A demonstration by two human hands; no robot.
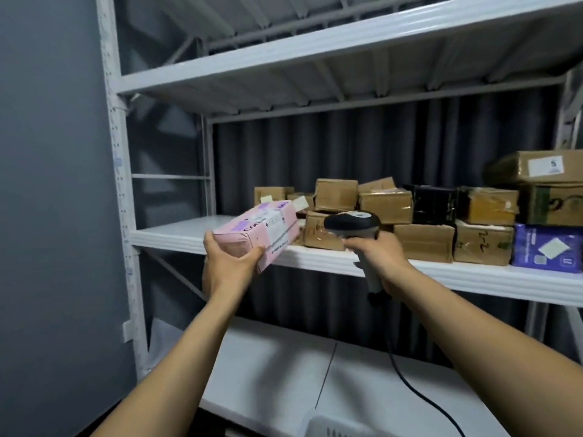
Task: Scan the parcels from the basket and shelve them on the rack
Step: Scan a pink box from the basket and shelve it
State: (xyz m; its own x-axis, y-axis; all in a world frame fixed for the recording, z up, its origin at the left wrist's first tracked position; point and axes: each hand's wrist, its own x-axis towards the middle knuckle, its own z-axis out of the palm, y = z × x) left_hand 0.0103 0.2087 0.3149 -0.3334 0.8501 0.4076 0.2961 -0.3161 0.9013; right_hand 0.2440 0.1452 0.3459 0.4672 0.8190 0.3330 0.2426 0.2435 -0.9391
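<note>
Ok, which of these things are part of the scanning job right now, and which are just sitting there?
In the job: pink parcel, held by the left hand; scanner, gripped by the right hand; rack.
Just sitting: brown boxes, black parcel, blue parcel, all already on the rack.

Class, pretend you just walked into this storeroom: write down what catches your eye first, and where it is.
The pink parcel stands out, gripped by the left hand at the front edge of the middle shelf. Right of it, the right hand holds a black-headed scanner. Behind them brown boxes crowd the shelf, with a blue parcel at far right.
</note>
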